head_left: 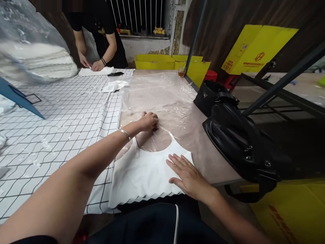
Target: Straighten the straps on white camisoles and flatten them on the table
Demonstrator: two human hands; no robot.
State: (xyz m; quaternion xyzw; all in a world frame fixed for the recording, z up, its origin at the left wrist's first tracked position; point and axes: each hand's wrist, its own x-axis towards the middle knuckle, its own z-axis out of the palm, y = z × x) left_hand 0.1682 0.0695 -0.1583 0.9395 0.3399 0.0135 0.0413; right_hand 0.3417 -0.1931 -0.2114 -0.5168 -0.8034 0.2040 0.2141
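A white camisole (149,169) with thin straps and a scalloped hem lies spread at the table's near edge. My left hand (149,121) reaches across above its neckline, fingers curled downward. One strap runs up to these fingers; the exact grip is hidden beneath them. My right hand (186,174) rests flat on the camisole's right side, fingers spread. Beyond the neckline, clear plastic sheeting (157,93) covers the tabletop.
Black bags (228,132) lie along the right edge near a metal frame. A checked cloth (76,118) covers the left side. Across the table, a co-worker's hands (98,65) handle white fabric. A glass cup (181,72) stands at the far corner; yellow boxes (154,62) sit behind.
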